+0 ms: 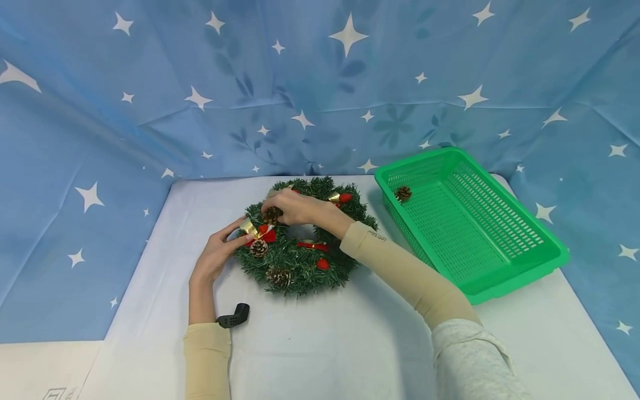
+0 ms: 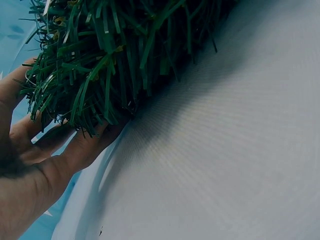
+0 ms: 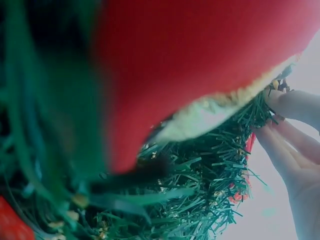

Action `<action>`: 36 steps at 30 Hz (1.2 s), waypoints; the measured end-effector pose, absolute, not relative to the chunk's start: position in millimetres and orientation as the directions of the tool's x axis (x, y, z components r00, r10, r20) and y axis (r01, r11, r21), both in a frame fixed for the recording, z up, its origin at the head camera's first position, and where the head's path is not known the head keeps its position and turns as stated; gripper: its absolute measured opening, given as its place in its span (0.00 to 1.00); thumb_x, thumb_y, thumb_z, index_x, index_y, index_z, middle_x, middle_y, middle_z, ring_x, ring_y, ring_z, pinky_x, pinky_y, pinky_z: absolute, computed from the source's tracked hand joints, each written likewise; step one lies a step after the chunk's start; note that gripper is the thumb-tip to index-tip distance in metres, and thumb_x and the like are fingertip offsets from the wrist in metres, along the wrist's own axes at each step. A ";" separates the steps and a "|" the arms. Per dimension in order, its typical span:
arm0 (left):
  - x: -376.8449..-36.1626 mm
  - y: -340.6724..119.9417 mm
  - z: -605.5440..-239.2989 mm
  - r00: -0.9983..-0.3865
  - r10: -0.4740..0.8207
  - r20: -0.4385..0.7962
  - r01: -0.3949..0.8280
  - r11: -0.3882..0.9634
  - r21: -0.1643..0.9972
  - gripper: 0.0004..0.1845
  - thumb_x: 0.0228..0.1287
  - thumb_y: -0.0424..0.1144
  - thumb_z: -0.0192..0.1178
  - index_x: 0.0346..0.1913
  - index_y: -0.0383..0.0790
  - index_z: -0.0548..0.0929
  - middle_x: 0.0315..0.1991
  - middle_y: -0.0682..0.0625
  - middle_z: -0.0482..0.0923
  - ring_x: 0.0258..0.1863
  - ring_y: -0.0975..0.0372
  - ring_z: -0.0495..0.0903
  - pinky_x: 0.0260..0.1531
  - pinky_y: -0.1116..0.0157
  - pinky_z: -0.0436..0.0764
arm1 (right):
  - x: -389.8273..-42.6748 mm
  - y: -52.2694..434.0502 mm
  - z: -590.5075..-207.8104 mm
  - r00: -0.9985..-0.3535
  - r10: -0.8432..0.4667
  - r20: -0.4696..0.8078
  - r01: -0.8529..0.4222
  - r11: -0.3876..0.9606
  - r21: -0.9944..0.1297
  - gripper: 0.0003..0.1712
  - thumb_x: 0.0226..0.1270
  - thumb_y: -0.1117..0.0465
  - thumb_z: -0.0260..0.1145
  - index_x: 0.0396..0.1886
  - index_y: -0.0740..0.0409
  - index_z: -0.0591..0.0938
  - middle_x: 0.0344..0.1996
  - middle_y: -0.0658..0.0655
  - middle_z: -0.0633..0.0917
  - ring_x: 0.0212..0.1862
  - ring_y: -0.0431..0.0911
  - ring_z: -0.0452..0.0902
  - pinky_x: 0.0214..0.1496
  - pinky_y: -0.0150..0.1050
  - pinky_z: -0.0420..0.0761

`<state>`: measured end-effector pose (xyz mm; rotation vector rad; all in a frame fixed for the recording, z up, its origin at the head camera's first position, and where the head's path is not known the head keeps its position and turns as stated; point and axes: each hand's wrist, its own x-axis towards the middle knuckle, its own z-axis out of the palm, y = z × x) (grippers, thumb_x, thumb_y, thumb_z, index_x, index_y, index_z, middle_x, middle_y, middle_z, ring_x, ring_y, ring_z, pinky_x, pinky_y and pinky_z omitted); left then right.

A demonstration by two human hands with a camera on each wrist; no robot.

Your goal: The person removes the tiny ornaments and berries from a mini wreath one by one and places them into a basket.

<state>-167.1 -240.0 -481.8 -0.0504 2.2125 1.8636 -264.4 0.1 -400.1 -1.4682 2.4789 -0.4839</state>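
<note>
A green wreath [image 1: 300,261] with pine cones, red bows and gold bells lies flat on the white table [image 1: 325,344]. My right hand [image 1: 290,205] reaches over its far left side and pinches a pine cone [image 1: 272,214] on it. At the wreath's left edge my left hand [image 1: 220,253] holds the rim by a gold bell with a red bow [image 1: 260,232]. The left wrist view shows my left hand [image 2: 60,150] under the wreath's needles [image 2: 125,50]. The right wrist view shows a blurred red ornament [image 3: 200,60], the needles [image 3: 210,175] and my fingers [image 3: 295,145].
A green slotted basket [image 1: 500,244] stands at the right of the table with one pine cone [image 1: 403,193] in its far corner. A small black object [image 1: 234,316] sits by my left wrist. A blue star-print cloth [image 1: 320,83] hangs behind and to both sides.
</note>
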 end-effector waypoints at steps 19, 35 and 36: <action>-165.9 -240.1 -480.4 -0.964 0.131 -0.230 -0.197 0.222 0.955 0.42 0.71 0.52 0.67 0.82 0.51 0.60 0.84 0.49 0.44 0.83 0.45 0.37 0.77 0.37 0.51 | -261.0 9.6 -390.6 -0.496 -0.868 0.020 -0.800 0.448 -0.400 0.22 0.67 0.75 0.67 0.61 0.64 0.84 0.58 0.61 0.85 0.61 0.53 0.81 0.64 0.40 0.80; -165.9 -239.3 -481.1 -0.965 0.130 -0.230 -0.197 0.223 0.955 0.41 0.71 0.52 0.66 0.82 0.51 0.60 0.85 0.50 0.44 0.83 0.46 0.37 0.77 0.40 0.54 | -264.2 24.5 -382.4 -0.520 -0.853 0.044 -0.793 0.463 -0.395 0.23 0.69 0.73 0.68 0.63 0.62 0.83 0.59 0.61 0.85 0.59 0.53 0.82 0.58 0.42 0.82; -165.6 -239.4 -481.0 -0.964 0.130 -0.232 -0.199 0.225 0.954 0.42 0.71 0.52 0.66 0.82 0.52 0.60 0.85 0.49 0.43 0.83 0.46 0.37 0.77 0.40 0.54 | -264.2 25.9 -381.7 -0.526 -0.850 0.039 -0.788 0.469 -0.399 0.24 0.69 0.73 0.67 0.64 0.62 0.82 0.60 0.61 0.85 0.60 0.53 0.82 0.57 0.42 0.82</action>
